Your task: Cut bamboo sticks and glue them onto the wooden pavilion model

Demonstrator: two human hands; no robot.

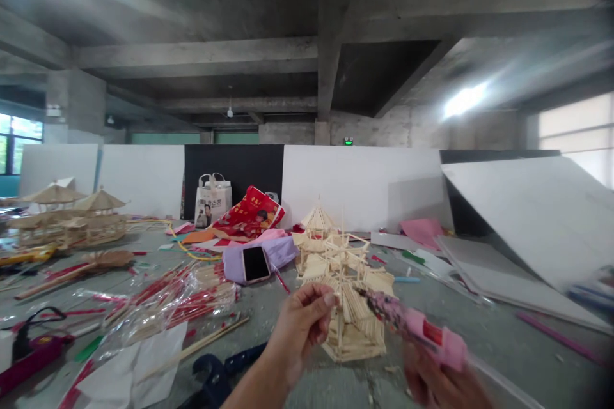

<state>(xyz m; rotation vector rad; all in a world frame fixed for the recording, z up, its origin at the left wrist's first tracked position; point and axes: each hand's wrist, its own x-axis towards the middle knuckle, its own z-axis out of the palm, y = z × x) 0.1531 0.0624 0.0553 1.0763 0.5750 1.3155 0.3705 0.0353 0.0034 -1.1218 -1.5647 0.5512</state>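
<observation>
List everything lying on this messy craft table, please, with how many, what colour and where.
stick model: one, pale wood, centre, by the hands
glue gun: one, pink, right of the model
phone: one, black, on a lilac pouch
stick packets: a heap, red and clear, left
finished pavilion models: several, tan, far left
white boards: several, right and rear
left hand: pinching a stick on the model
right hand: blurred, gripping the glue gun
</observation>
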